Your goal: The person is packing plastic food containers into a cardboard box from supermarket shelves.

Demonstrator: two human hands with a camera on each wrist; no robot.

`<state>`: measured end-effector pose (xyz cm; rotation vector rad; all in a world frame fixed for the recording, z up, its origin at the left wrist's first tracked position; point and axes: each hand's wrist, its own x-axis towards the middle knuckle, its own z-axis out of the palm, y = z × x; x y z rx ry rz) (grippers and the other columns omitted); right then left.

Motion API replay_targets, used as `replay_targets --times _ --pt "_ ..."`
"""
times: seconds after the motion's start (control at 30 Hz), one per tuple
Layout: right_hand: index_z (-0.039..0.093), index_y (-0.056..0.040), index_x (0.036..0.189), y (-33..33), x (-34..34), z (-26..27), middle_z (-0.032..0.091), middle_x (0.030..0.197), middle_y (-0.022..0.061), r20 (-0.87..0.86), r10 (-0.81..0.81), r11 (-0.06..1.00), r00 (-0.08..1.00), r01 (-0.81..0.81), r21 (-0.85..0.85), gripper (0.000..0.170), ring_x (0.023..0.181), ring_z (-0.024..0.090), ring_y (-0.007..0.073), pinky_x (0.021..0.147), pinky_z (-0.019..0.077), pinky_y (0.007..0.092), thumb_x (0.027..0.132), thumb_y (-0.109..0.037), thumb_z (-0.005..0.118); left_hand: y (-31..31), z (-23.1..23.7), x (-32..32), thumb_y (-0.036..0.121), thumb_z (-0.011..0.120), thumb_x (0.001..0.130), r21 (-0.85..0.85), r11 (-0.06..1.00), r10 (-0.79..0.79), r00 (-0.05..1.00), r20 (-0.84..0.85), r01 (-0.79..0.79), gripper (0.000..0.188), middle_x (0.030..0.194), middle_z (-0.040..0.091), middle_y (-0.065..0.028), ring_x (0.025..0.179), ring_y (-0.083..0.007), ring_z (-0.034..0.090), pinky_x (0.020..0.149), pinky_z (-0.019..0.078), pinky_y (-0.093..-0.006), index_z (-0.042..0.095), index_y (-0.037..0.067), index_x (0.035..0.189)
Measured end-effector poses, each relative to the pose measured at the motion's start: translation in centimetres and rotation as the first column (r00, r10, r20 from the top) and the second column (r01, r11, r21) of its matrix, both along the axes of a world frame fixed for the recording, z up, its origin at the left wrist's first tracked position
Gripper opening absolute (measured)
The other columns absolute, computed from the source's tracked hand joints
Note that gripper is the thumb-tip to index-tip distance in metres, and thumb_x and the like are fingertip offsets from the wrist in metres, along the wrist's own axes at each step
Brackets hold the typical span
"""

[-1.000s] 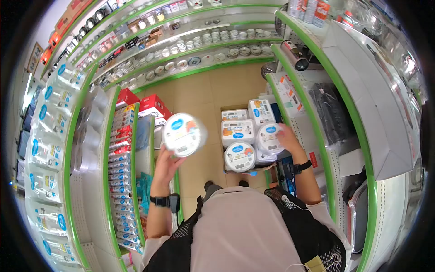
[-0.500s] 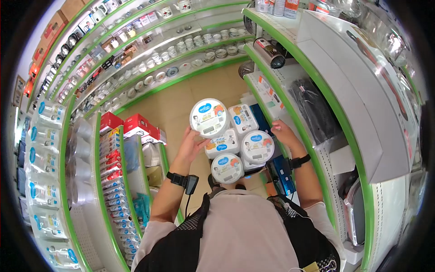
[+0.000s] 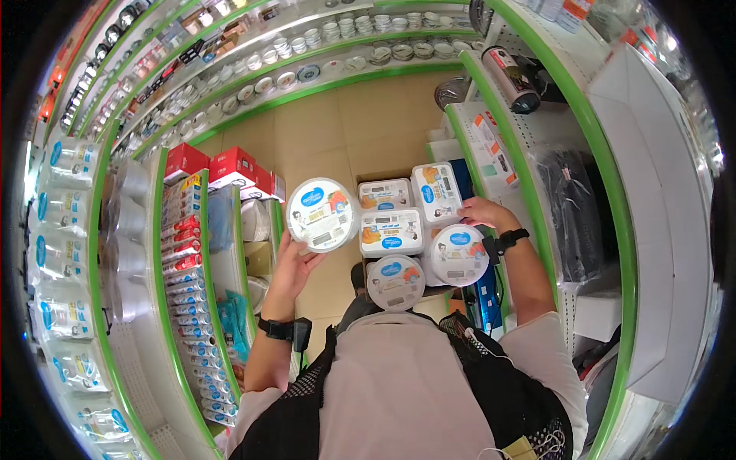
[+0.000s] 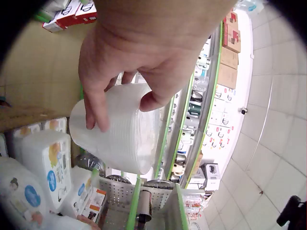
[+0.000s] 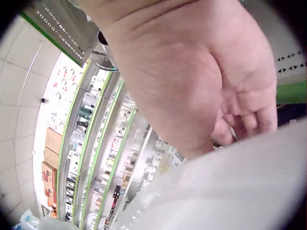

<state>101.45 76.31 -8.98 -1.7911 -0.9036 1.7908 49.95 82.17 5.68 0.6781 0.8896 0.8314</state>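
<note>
My left hand grips a stack of nested round plastic containers, its printed label facing up. In the left wrist view, thumb and fingers close around the translucent stack. My right hand is beside the packed containers, fingers loosely bent and fingertips at the edge of an upright rectangular container pack. Just below that hand is another round container stack. A second round stack and a rectangular container pack lie alongside. In the right wrist view, a blurred white container covers part of the fingers.
The packs stand in a cardboard box on the tiled floor. Green-edged shelves flank me, with rolls of wrap at left and a black bagged item at right. Red boxes sit at the left shelf's end; bowls line the far shelves.
My left hand carried the round stack over the box, then back to its left side. My right hand moved from the round container to the box's right side, now near the upright rectangular pack.
</note>
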Motion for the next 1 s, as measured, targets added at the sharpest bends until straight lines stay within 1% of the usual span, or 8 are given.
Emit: replay_targets --times 0.13,0.37,0.57,0.8,0.87,0.93,0.97,1.0 --pt "0.063 0.0025 0.122 -0.2 -0.1 1.1 0.071 0.11 0.0138 -0.102 -0.053 0.998 0.993 0.055 0.02 0.032 0.101 0.07 0.0237 0.089 0.058 0.0342 0.096 -0.016 0.065 0.0 -0.4 -2.6 0.011 0.054 0.095 0.001 0.999 0.051 0.998 -0.036 -0.051 0.062 0.145 0.052 -0.0107 0.123 -0.0328 0.061 0.103 0.0538 -0.0456 0.032 0.014 0.152" --pt "0.059 0.0011 0.119 -0.5 -0.1 0.6 0.07 0.109 0.0134 -0.043 -0.155 0.985 0.987 0.151 -0.077 0.028 0.099 0.071 0.0242 0.088 0.0586 0.0348 0.094 -0.009 0.065 -0.1 -1.2 -3.3 0.008 0.054 0.093 -0.021 0.99 0.136 0.991 -0.019 -0.137 0.062 0.143 0.053 -0.013 0.121 -0.0339 0.062 0.101 0.0552 -0.0449 0.033 0.012 0.151" --pt "0.054 -0.0032 0.111 -0.5 -1.2 1.6 0.067 0.106 0.0129 -0.048 -0.24 0.97 0.97 0.237 -0.055 0.025 0.097 0.07 0.0242 0.087 0.0581 0.0369 0.091 -0.008 0.069 0.6 -1.2 -3.0 0.014 0.056 0.095 0.007 0.997 0.072 0.997 -0.025 -0.072 0.065 0.147 0.05 -0.0086 0.12 -0.0322 0.062 0.101 0.0558 -0.0413 0.03 0.013 0.155" --pt "0.057 -0.0035 0.117 0.5 -0.7 2.0 0.065 0.105 0.0099 0.078 -0.073 0.995 0.994 0.078 -0.066 0.029 0.093 0.068 0.0209 0.08 0.0584 0.0359 0.093 -0.016 0.068 1.1 -0.5 -0.6 0.005 0.051 0.095 -0.013 1.0 0.025 0.999 0.027 -0.025 0.06 0.144 0.051 -0.0147 0.121 -0.0352 0.062 0.102 0.0545 -0.0455 0.032 0.009 0.152" --pt "0.059 -0.0036 0.12 0.5 -0.8 3.7 0.065 0.104 0.008 0.131 -0.033 0.995 0.991 0.045 -0.093 0.03 0.092 0.068 0.0195 0.079 0.058 0.0353 0.095 -0.018 0.067 1.4 -0.3 0.8 0.007 0.053 0.096 0.022 0.998 -0.065 0.998 0.017 0.065 0.061 0.145 0.05 -0.0146 0.122 -0.0336 0.062 0.103 0.0542 -0.0452 0.03 0.009 0.153" --pt "0.061 -0.0059 0.126 0.3 -1.0 5.8 0.065 0.106 0.0052 0.382 0.131 0.991 0.915 -0.137 -0.013 0.036 0.093 0.066 0.017 0.078 0.0559 0.0328 0.098 -0.028 0.065 1.8 0.0 2.7 0.008 0.052 0.097 0.031 0.993 -0.114 0.993 0.003 0.114 0.06 0.146 0.05 -0.0141 0.122 -0.0341 0.062 0.104 0.0536 -0.0447 0.03 0.01 0.153" --pt "0.061 -0.0059 0.126 -0.1 -1.0 6.3 0.065 0.106 0.0052 0.386 0.125 0.991 0.914 -0.132 -0.01 0.036 0.093 0.066 0.017 0.078 0.0559 0.0328 0.098 -0.028 0.065 2.0 0.0 3.8 0.009 0.052 0.098 0.037 0.988 -0.152 0.988 -0.01 0.152 0.059 0.146 0.05 -0.0135 0.122 -0.0345 0.061 0.104 0.0529 -0.0442 0.031 0.01 0.153" --pt "0.06 -0.0074 0.129 -0.7 -1.1 6.7 0.065 0.108 0.0043 0.311 -0.023 0.986 0.95 -0.03 0.164 0.039 0.095 0.066 0.0164 0.078 0.0549 0.0317 0.099 -0.031 0.064 2.2 0.2 5.2 0.009 0.052 0.098 0.04 0.987 -0.157 0.988 -0.006 0.157 0.059 0.146 0.05 -0.0135 0.122 -0.0345 0.061 0.104 0.0529 -0.0442 0.031 0.01 0.153"
